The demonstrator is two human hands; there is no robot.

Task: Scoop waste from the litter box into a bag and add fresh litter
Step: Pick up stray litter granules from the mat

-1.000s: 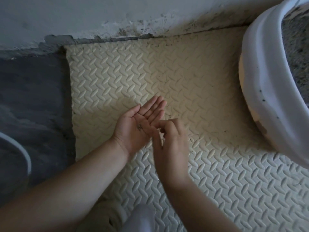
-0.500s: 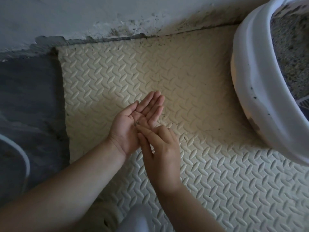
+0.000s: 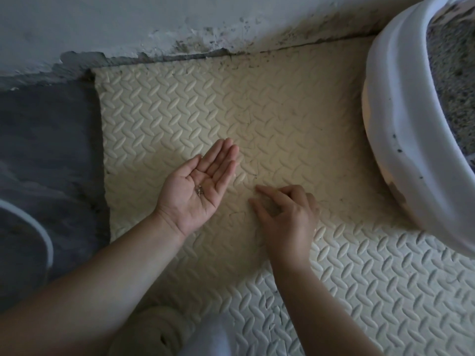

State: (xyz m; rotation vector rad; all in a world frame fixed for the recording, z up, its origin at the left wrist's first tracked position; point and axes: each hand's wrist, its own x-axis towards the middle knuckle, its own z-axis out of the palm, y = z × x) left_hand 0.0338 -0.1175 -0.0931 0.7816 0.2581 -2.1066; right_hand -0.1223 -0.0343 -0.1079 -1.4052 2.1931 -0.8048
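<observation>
On the cream foam mat [image 3: 295,119], my left hand [image 3: 198,186] lies palm up, fingers spread flat, cupping a few grey litter grains [image 3: 199,190]. Just right of it, my right hand [image 3: 285,214] hovers palm down, thumb and forefinger apart, pinching nothing that I can see. Far right stands the white litter box [image 3: 401,140], its long axis running near to far; my right hand is nearer, so I judge the grains go rightward.
</observation>
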